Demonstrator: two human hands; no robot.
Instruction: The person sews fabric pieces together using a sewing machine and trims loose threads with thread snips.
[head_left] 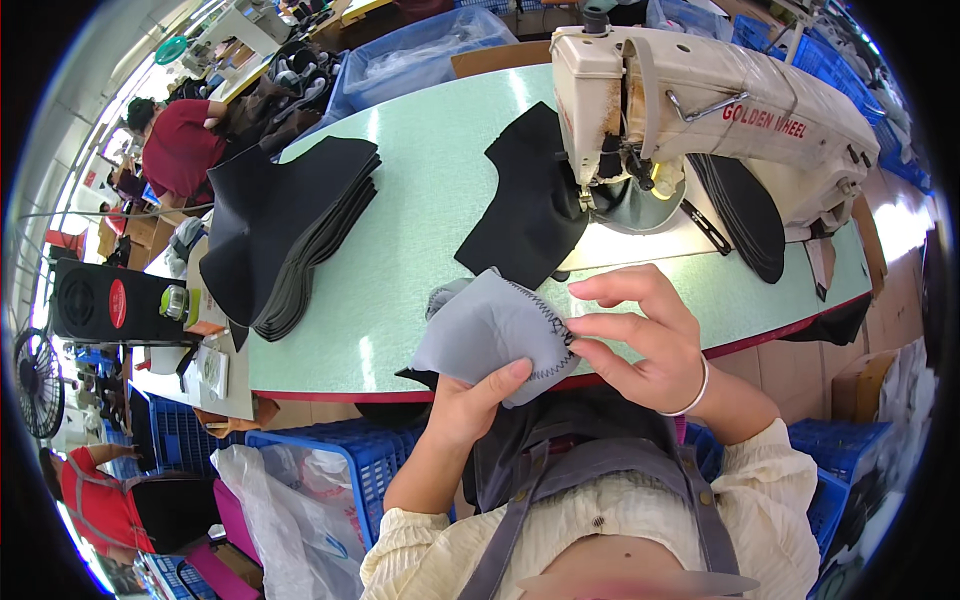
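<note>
Possibly the grey stitched piece (480, 335), clamped in the left hand (472, 402) and pinched at its zigzag seam (548, 374) by the right hand (645, 350) over the counter's (420, 220) front edge, could pucker if tugging strains the thread.

I see one grey cloth piece (480, 335) with zigzag stitches. One green worktop (420, 200) has one big sewing machine (720, 85), one big loose black piece (535, 190), one skinny black tool (706, 227) and two piles: one left pile (290, 220) and one right pile (748, 220), too squished to count. One black fan (38, 375), too.
</note>
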